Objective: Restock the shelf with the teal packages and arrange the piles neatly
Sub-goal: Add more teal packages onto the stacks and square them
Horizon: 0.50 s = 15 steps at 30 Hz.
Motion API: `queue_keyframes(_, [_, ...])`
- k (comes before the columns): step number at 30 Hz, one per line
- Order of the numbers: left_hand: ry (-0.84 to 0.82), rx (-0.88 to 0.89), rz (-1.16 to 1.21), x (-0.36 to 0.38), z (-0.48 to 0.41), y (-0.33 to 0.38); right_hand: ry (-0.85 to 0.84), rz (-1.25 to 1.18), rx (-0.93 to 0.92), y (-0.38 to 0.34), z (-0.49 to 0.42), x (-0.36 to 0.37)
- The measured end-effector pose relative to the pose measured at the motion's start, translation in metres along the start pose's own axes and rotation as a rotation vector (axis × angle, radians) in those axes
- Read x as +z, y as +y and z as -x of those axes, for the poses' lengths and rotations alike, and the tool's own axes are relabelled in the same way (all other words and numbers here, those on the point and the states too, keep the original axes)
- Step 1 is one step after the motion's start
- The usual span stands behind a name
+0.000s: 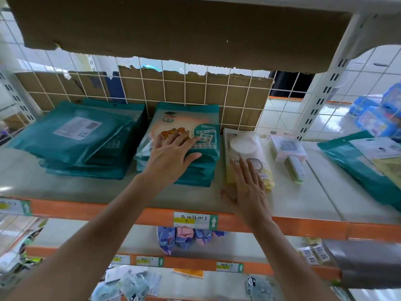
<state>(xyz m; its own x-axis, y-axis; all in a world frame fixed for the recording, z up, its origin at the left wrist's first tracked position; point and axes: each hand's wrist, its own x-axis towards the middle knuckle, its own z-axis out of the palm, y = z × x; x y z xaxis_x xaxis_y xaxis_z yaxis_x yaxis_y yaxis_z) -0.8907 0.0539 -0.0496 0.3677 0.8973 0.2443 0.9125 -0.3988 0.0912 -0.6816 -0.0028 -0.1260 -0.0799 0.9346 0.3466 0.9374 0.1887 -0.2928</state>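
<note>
Right now I see the left hand (171, 155) spread flat on top of the middle pile of teal packages (186, 120), with a second teal pile (76, 137) just to its left. The right hand (247, 187), fingers straight, lies over a yellow packet (243, 144) beside that pile on the shelf (86, 192).

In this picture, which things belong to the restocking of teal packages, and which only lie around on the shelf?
Belong to the job: left teal pile; middle teal pile, under the left hand; teal package at far right.
Only lying about: yellow pad pack, by the right hand; small clear pack; blue packs.
</note>
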Motion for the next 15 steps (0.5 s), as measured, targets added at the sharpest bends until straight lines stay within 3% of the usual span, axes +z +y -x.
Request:
queue_keyframes(5, [0.025,-0.067,-0.057,0.001,0.004,-0.003,-0.005,-0.013,0.011,0.0,0.001,-0.001])
queue_keyframes(15, [0.007,0.004,-0.067,0.001,0.0,-0.012,0.003,-0.019,0.017,-0.001,0.001,-0.001])
